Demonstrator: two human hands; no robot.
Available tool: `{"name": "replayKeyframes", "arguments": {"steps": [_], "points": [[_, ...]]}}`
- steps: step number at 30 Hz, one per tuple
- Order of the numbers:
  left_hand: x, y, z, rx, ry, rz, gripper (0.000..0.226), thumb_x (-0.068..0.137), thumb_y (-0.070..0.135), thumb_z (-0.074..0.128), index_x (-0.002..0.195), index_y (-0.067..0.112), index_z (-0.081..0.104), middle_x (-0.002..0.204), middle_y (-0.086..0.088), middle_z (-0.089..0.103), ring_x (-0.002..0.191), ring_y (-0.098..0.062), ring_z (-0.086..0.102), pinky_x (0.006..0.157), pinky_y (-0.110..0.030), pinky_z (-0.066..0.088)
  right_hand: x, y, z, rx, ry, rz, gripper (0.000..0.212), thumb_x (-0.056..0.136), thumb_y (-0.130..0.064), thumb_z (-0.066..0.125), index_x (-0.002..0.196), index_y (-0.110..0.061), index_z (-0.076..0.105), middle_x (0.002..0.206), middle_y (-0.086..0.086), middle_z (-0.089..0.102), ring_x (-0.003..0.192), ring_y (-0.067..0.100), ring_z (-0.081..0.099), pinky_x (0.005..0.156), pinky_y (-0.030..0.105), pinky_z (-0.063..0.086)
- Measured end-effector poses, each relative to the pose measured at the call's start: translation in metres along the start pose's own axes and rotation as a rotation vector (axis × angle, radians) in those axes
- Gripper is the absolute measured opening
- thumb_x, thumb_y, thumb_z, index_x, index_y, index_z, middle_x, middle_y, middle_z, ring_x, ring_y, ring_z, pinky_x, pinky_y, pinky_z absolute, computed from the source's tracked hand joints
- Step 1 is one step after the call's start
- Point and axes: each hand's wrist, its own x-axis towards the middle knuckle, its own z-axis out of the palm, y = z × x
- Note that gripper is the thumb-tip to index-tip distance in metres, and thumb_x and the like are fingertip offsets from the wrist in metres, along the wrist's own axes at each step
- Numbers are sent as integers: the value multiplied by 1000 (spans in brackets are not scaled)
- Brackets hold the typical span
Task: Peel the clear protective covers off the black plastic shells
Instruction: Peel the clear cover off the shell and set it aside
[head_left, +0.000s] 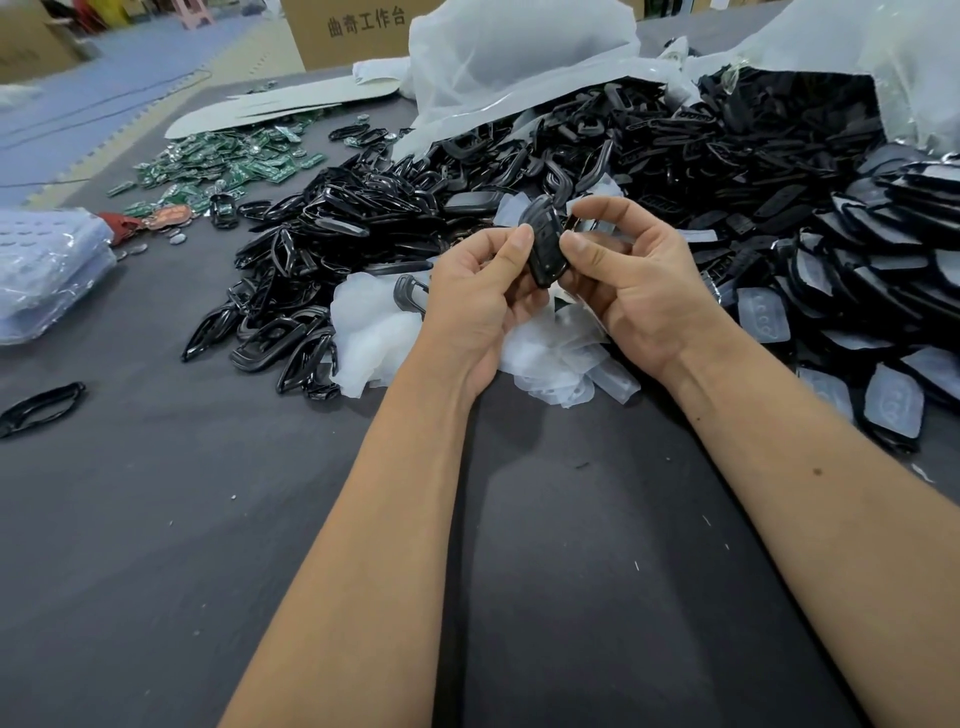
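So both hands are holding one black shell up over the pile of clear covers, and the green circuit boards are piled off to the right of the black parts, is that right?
Not quite. The head view shows the green circuit boards lying to the left of the black parts, not the right. The rest holds: the left hand and right hand hold one black shell above the pile of clear covers.

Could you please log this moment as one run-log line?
left hand: pinches black shell | right hand: pinches shell | clear cover: still on
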Motion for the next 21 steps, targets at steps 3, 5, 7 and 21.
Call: {"name": "replayKeyframes", "arguments": {"steps": [3,5,7,21], "points": [[0,1,1,-7,-1,-32,20,106,13,55,92,6,67,81,-9,63,68,-15,52,60,-24,54,1,1,-1,-14,0,-2,25,83,1,72,106,-7,66,78,5,75,69,14,70,66,24,57],[1,1,0,5,-4,-41,20,107,14,55,93,6,68,80,-8,65,69,-15,53,60,-24,54,1,2,-1,-19,-3,-5,22,87,4,69,106,-6,66,73,2,74,66,12,69,66,23,57],[2,-1,-1,21,2,-28,19,107,15,55,95,5,68,79,-7,67,69,-15,56,61,-24,54,1,2,-1,-23,-2,-8,22,88,5,69,107,-5,67,71,0,74,66,11,70,66,22,57],[17,-3,54,182,89,143,26,91,-12,65,101,9,77,85,-7,78,81,-19,74,78,-29,60,-18,-56,-30,-1115,195,-411,14,80,-4,86,89,-13,83,80,-6,77,71,2,71,74,17,57]]}}
